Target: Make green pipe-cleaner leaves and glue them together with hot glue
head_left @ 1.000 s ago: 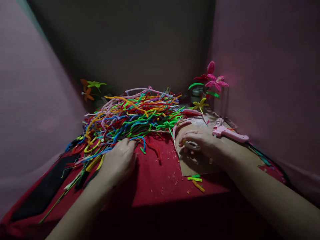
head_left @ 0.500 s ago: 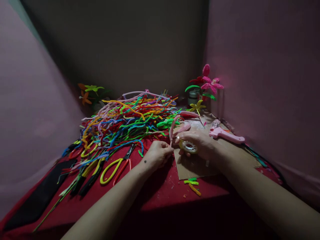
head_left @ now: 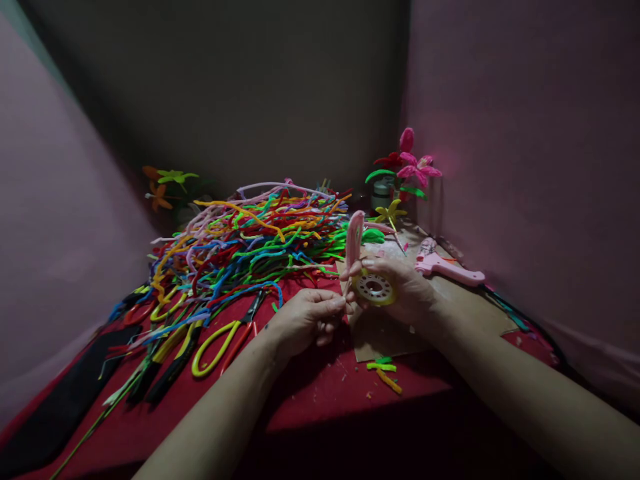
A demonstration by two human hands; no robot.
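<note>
A pink fuzzy petal piece (head_left: 355,239) stands upright between my hands, its thin lower end at my fingertips. My left hand (head_left: 313,313) pinches the lower end of this piece with thumb and forefinger. My right hand (head_left: 407,287) is closed round a roll of clear yellowish tape (head_left: 374,288), and its fingertips also touch the base of the pink piece. Both hands are close together over the near left edge of a cardboard sheet (head_left: 385,340). Just behind them spreads a big heap of coloured pipe cleaners (head_left: 250,233).
Yellow-and-red-handled scissors (head_left: 217,347) and black-and-yellow pliers (head_left: 175,363) lie left on the red cloth (head_left: 320,400). A pink glue gun (head_left: 450,267) rests on the right. Fuzzy flowers (head_left: 420,168) stand at the back. Small green and orange scraps (head_left: 387,380) lie in front.
The pink piece has turned more upright, and its loops now appear together. My left hand has shifted slightly lower and its lower fingers have loosened. The camera view has moved a little.
</note>
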